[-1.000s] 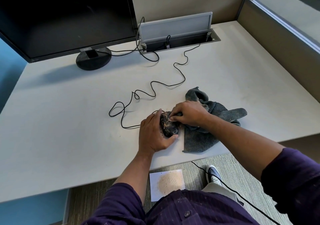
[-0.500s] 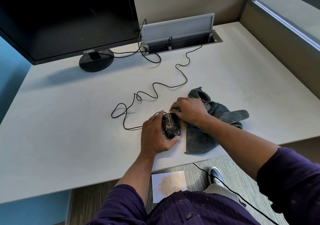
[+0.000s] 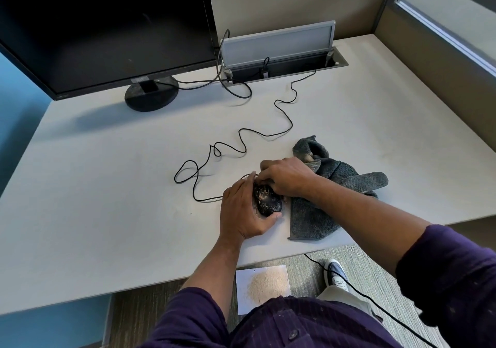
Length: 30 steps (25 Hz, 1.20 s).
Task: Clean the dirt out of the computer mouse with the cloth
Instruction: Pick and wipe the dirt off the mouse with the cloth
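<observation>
A black computer mouse (image 3: 267, 199), speckled with pale dirt, lies on the white desk (image 3: 107, 186) near its front edge. My left hand (image 3: 243, 211) grips the mouse from its left side, thumb curled round the near end. My right hand (image 3: 285, 177) holds a bunched part of the grey cloth (image 3: 349, 181) and presses it on the front of the mouse. The rest of the cloth spreads out to the right and hangs toward the desk edge. The front of the mouse is hidden under my right hand.
The mouse's black cable (image 3: 241, 143) loops across the desk to an open cable box (image 3: 281, 60) at the back. A black monitor (image 3: 102, 25) stands back left. On the floor below lies a white sheet with a pile of sandy dirt (image 3: 264, 286), beside my shoe (image 3: 335, 274).
My right hand with the cloth has slid from the middle of the mouse up to its front end, baring more of the dirty top. My left hand keeps its grip.
</observation>
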Each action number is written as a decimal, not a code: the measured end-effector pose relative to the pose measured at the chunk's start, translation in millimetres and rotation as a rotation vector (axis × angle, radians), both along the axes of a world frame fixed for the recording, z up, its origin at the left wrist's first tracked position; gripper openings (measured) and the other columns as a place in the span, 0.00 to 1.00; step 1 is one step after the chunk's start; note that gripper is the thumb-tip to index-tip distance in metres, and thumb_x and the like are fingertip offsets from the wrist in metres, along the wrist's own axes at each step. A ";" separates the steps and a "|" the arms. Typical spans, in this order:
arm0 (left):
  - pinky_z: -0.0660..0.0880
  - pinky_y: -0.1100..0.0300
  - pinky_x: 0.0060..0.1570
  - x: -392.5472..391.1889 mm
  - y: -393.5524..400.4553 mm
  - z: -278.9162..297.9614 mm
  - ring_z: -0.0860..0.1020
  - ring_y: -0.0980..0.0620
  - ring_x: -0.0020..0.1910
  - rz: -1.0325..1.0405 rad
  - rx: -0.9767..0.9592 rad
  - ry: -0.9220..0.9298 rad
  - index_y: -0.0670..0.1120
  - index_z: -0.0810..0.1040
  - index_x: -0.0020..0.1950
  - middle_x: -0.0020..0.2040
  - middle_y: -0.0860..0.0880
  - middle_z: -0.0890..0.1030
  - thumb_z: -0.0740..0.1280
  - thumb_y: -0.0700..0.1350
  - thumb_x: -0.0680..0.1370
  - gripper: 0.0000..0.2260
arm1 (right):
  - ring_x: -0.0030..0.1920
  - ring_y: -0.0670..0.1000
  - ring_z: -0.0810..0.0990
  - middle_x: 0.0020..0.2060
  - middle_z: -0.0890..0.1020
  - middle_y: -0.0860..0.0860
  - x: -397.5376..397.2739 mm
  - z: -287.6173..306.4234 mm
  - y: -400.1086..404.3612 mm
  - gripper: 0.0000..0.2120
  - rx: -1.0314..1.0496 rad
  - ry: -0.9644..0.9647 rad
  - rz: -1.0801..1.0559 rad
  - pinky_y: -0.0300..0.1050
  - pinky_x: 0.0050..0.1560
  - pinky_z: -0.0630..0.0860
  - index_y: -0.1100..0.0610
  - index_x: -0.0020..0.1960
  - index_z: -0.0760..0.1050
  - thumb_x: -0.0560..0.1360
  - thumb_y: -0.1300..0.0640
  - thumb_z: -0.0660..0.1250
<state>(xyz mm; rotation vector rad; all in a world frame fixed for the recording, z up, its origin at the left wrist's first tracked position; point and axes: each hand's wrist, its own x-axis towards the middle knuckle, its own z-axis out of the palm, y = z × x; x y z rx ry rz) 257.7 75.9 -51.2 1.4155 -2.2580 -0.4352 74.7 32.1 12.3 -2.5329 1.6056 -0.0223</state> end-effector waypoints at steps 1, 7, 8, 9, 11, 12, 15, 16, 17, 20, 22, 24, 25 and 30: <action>0.70 0.49 0.72 0.1 -0.4 -0.1 0.73 0.49 0.74 0.000 0.000 0.002 0.43 0.69 0.79 0.74 0.49 0.76 0.75 0.68 0.65 0.49 | 0.43 0.52 0.81 0.49 0.78 0.42 0.2 1.4 -0.7 0.15 -0.001 0.010 -0.024 0.44 0.38 0.70 0.38 0.59 0.77 0.77 0.52 0.61; 0.70 0.50 0.71 -0.1 -0.3 -1.1 0.73 0.49 0.74 0.003 -0.012 0.003 0.43 0.70 0.78 0.74 0.48 0.76 0.74 0.69 0.65 0.49 | 0.45 0.52 0.81 0.49 0.79 0.42 -4.2 3.3 -3.5 0.14 -0.015 0.017 -0.051 0.45 0.40 0.74 0.38 0.59 0.78 0.78 0.51 0.61; 0.70 0.50 0.71 0.2 0.0 -1.6 0.73 0.49 0.74 0.001 -0.012 0.001 0.43 0.70 0.78 0.74 0.48 0.76 0.74 0.70 0.65 0.49 | 0.45 0.52 0.81 0.49 0.79 0.42 -4.7 3.6 -3.9 0.14 -0.015 0.006 -0.049 0.45 0.40 0.74 0.38 0.58 0.78 0.77 0.51 0.61; 0.70 0.50 0.71 0.3 0.5 -1.7 0.73 0.49 0.74 0.002 -0.011 -0.002 0.43 0.70 0.78 0.73 0.48 0.76 0.74 0.70 0.65 0.49 | 0.44 0.52 0.81 0.48 0.79 0.42 -4.3 2.1 -3.7 0.13 -0.016 -0.006 -0.019 0.44 0.39 0.73 0.38 0.58 0.79 0.77 0.51 0.62; 0.69 0.51 0.71 0.5 0.4 -1.4 0.73 0.49 0.74 0.005 -0.010 -0.004 0.43 0.69 0.78 0.73 0.49 0.76 0.74 0.70 0.66 0.49 | 0.43 0.52 0.81 0.48 0.79 0.42 -4.0 -0.7 -2.5 0.12 -0.027 0.004 0.019 0.43 0.38 0.71 0.38 0.58 0.79 0.78 0.49 0.62; 0.69 0.50 0.71 0.6 -0.3 -1.6 0.73 0.49 0.74 0.003 -0.010 -0.003 0.43 0.69 0.78 0.73 0.49 0.76 0.74 0.70 0.66 0.49 | 0.44 0.52 0.81 0.49 0.79 0.42 -5.8 -0.9 -1.9 0.12 -0.036 0.007 -0.008 0.43 0.38 0.72 0.38 0.58 0.79 0.78 0.48 0.61; 0.70 0.50 0.71 -0.1 0.5 -1.4 0.74 0.48 0.73 0.001 -0.013 -0.003 0.42 0.70 0.78 0.73 0.48 0.77 0.75 0.69 0.66 0.49 | 0.46 0.51 0.82 0.49 0.79 0.42 -11.8 -2.0 -0.3 0.11 -0.023 -0.045 0.000 0.43 0.39 0.72 0.39 0.58 0.79 0.78 0.46 0.62; 0.70 0.50 0.71 -0.3 0.7 -1.0 0.74 0.48 0.73 0.003 -0.015 -0.003 0.42 0.70 0.78 0.73 0.48 0.77 0.75 0.69 0.66 0.49 | 0.45 0.51 0.81 0.49 0.79 0.42 -12.5 -2.6 -0.1 0.11 -0.019 -0.044 0.038 0.43 0.38 0.70 0.39 0.58 0.79 0.78 0.46 0.62; 0.70 0.50 0.71 0.3 0.0 -0.7 0.74 0.48 0.73 0.003 -0.016 -0.005 0.42 0.70 0.78 0.73 0.48 0.77 0.75 0.69 0.66 0.48 | 0.45 0.50 0.81 0.49 0.79 0.41 -12.8 -2.1 0.0 0.11 -0.025 -0.031 0.051 0.42 0.38 0.69 0.38 0.58 0.79 0.78 0.46 0.63; 0.70 0.50 0.70 -0.1 0.2 0.3 0.74 0.48 0.72 0.000 -0.012 -0.013 0.42 0.70 0.78 0.72 0.47 0.77 0.74 0.69 0.66 0.48 | 0.47 0.51 0.82 0.49 0.80 0.42 -15.1 1.3 1.0 0.11 -0.046 -0.040 0.015 0.42 0.39 0.70 0.39 0.57 0.80 0.78 0.47 0.63; 0.70 0.51 0.69 -0.8 1.0 2.3 0.74 0.47 0.72 0.008 -0.010 -0.016 0.41 0.70 0.78 0.72 0.47 0.77 0.73 0.70 0.66 0.48 | 0.46 0.50 0.82 0.48 0.80 0.42 -15.4 1.0 2.6 0.11 -0.044 -0.039 0.076 0.42 0.38 0.72 0.39 0.57 0.80 0.77 0.47 0.64; 0.70 0.51 0.70 -0.9 0.5 2.5 0.75 0.47 0.72 0.003 -0.015 -0.012 0.41 0.70 0.78 0.72 0.47 0.77 0.73 0.69 0.66 0.48 | 0.45 0.50 0.82 0.48 0.80 0.42 -16.5 4.0 5.2 0.11 -0.066 -0.021 0.064 0.42 0.37 0.72 0.38 0.57 0.80 0.78 0.45 0.63; 0.70 0.50 0.70 -0.8 0.8 2.5 0.75 0.47 0.72 0.002 -0.018 -0.012 0.41 0.70 0.78 0.72 0.46 0.77 0.73 0.69 0.66 0.48 | 0.45 0.50 0.82 0.47 0.80 0.42 -16.8 5.0 6.2 0.11 -0.076 -0.028 0.052 0.42 0.37 0.71 0.39 0.57 0.80 0.78 0.45 0.63; 0.70 0.49 0.70 -0.4 1.2 2.8 0.75 0.47 0.72 -0.003 -0.016 -0.014 0.40 0.70 0.78 0.72 0.46 0.77 0.73 0.69 0.66 0.48 | 0.42 0.51 0.82 0.46 0.80 0.43 -15.3 4.0 12.6 0.10 -0.101 -0.040 0.063 0.41 0.34 0.67 0.40 0.55 0.80 0.78 0.45 0.63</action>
